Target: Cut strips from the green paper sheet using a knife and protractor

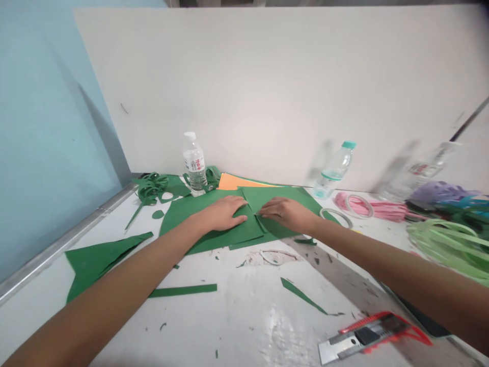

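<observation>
My left hand (225,213) lies flat on a green paper sheet (214,242), fingers stretched out and thumb apart, near the sheet's right edge. This sheet overlaps a second green paper sheet (294,193) on the right. At the overlap, my right hand (284,213) is closed in a pinch, fingertips down at the seam. A small pale bit shows at those fingertips, too small to name. Beside the fingertips, a narrow edge of green paper stands slightly raised. An orange sheet (237,182) sticks out behind the green ones.
A water bottle (195,165) stands behind; another bottle (336,171) leans at the wall (267,102). Tape rolls (359,206), pink strips (389,210) and light green strips (446,244) lie right. A red utility knife (367,336) lies in front, green scraps (183,290) around.
</observation>
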The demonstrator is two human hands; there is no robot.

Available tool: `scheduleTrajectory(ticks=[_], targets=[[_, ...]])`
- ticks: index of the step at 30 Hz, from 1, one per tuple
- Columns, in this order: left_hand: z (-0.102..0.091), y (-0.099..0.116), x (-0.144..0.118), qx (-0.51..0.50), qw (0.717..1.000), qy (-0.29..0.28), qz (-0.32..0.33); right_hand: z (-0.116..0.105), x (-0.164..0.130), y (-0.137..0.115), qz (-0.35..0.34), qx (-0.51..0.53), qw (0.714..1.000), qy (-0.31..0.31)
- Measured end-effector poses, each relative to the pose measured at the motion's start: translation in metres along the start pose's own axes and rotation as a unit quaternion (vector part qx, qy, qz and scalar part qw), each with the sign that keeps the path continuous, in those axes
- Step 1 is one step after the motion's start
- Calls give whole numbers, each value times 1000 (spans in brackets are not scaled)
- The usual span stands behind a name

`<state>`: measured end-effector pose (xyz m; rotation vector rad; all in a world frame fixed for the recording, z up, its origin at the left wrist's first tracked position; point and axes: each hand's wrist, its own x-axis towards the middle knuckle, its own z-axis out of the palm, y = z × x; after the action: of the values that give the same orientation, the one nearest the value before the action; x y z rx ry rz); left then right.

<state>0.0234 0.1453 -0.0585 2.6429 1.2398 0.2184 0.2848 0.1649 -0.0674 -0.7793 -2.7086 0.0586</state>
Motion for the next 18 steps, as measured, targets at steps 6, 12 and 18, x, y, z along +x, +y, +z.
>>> scheduleTrajectory(ticks=[6,12,18], targets=[[8,12,3,11,1000,-10,25,-2,3,10,16,-16,999,37],[7,10,2,31,999,-14,11,6,5,8,11,-24,999,30],[7,11,2,33,999,-6,20,-1,-3,-3,29,-40,998,36]])
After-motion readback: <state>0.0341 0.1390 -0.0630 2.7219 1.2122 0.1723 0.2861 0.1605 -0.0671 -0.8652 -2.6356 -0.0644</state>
